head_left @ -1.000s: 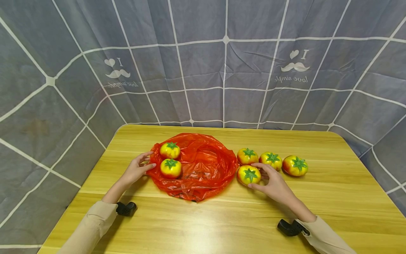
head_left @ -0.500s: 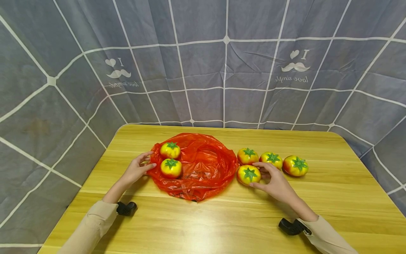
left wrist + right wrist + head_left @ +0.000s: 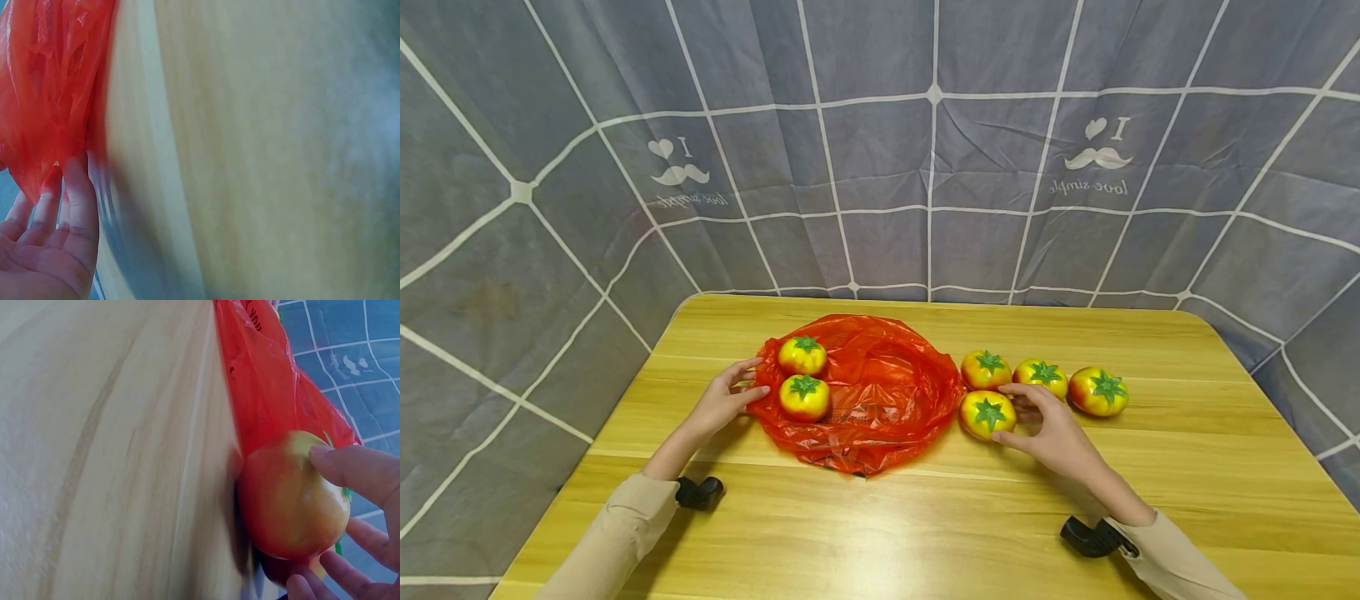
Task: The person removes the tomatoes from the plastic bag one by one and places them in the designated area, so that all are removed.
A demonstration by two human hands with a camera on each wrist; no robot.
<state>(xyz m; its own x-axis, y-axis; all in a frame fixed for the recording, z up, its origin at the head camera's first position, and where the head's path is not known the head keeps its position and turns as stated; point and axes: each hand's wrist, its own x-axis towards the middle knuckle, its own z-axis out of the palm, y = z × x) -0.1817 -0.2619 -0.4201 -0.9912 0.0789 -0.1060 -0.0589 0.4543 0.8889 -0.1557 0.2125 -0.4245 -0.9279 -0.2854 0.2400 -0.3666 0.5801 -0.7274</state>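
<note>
A red plastic bag [image 3: 880, 367] lies spread open on the table. Two red-and-yellow artificial tomatoes with green leaf tops, a front one [image 3: 804, 398] and a back one [image 3: 802, 356], sit at its left side. My left hand [image 3: 718, 404] touches the bag's left edge; in the left wrist view its fingers [image 3: 81, 206] reach up under the red film. At the bag's right edge, my right hand [image 3: 1051, 429] holds another tomato [image 3: 987, 415] between thumb and fingers. The right wrist view shows the thumb [image 3: 350, 464] against that tomato's skin [image 3: 290, 500], fingers curled below.
Behind and right of the right hand stand three more tomatoes: one near the bag [image 3: 987, 368], a middle one [image 3: 1041, 379] partly behind the fingers, and one farthest right [image 3: 1098, 392]. A grey gridded curtain [image 3: 880, 150] encloses the wooden table [image 3: 865, 533] at the back and sides.
My right hand has shifted very slightly right, its thumb drawn back a little along the tomato. That tomato sits a touch farther left. The left hand and bag have stayed put.
</note>
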